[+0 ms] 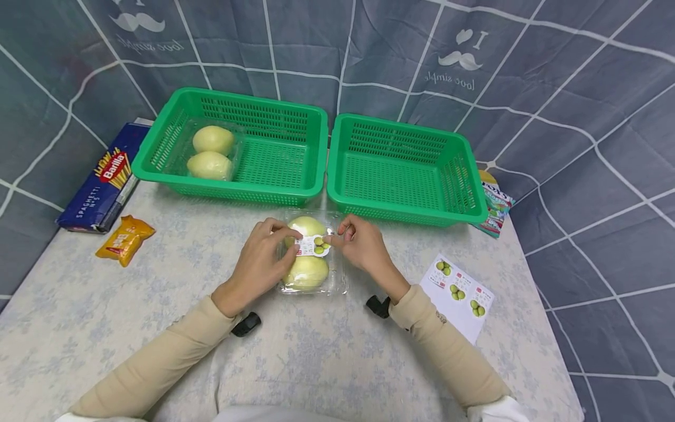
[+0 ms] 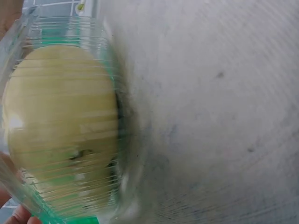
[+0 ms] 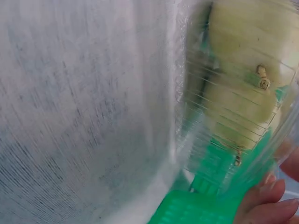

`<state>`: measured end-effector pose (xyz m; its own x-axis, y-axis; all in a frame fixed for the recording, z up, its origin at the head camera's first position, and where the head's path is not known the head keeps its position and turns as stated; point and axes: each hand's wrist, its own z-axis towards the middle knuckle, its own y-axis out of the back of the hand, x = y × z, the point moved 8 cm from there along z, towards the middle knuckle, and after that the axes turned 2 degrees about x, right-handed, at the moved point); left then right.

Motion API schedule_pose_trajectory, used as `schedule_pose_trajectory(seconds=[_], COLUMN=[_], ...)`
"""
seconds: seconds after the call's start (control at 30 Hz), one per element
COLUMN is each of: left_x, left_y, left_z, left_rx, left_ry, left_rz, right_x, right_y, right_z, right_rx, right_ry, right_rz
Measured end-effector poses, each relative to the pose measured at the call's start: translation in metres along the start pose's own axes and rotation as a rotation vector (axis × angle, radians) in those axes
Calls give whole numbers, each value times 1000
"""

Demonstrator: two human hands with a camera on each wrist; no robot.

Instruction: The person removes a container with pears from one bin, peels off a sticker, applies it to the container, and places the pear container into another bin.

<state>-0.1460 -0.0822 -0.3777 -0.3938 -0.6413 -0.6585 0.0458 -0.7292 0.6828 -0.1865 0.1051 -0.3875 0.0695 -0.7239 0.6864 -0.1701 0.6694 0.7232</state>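
Both hands were closed on the same small thing: the left hand [image 1: 259, 258] and the right hand [image 1: 360, 246] each pinched an end of a white label [image 1: 311, 245] printed with green fruit, held flat against the lid of a clear clamshell pack [image 1: 337, 280]. The pack held two pale yellow-green fruits [image 1: 307, 273] and lay on the table [image 1: 327, 351] near the middle of its far half, just in front of the gap between two green baskets. The left wrist view showed one fruit [image 2: 60, 126] close behind ribbed clear plastic; the right wrist view showed the same pack [image 3: 233, 116] with fingertips [image 3: 266, 205] at its lower edge — both blurred.

The left basket [image 1: 306, 123] sat toward the far left of the table and held a second clamshell of two fruits [image 1: 212, 152] at its left end. The right basket [image 1: 464, 187] stood just beside it.

At the left edge lay a blue spaghetti box [image 1: 102, 184] and, near it, a small orange packet [image 1: 125, 239]. A sheet of labels [image 1: 460, 296] lay near the right edge — close to the right sleeve — and a colourful packet [image 1: 495, 205] showed behind the right basket at the far right corner.
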Motion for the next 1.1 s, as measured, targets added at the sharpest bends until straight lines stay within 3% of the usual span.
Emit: schedule_pose_trajectory(seconds=[0.13,0.3,0.4,0.47,0.57,0.7,0.9,1.0,1.1], left_x=[-1,-6,-6,-3,6,21,35,37,38], left_y=[2,4,4,3,4,3,-2,-3,-3], left_z=[-2,-11,-16,-19,-22,-26,-30,-29,-29], left_rx=[-11,17,51,70,86,123,204,207,202], left_ry=[-22,-54,-57,-34,33,153,323,362,380], left_rz=[-32,-76,-71,-70,-90,-166,-308,-374,-427], right_x=[3,23,31,29,19,-4,-30,-35,-37], right_y=[4,11,9,6,3,-2,-16,-18,-17], right_z=[-1,-18,-29,-33,-34,-35,-36,-37,-40], right_rx=[-60,-171,-158,-122,-54,65,242,263,269], right_ry=[68,300,389,393,329,172,-66,-134,-168], right_rz=[61,74,19,-14,-36,53,403,538,602])
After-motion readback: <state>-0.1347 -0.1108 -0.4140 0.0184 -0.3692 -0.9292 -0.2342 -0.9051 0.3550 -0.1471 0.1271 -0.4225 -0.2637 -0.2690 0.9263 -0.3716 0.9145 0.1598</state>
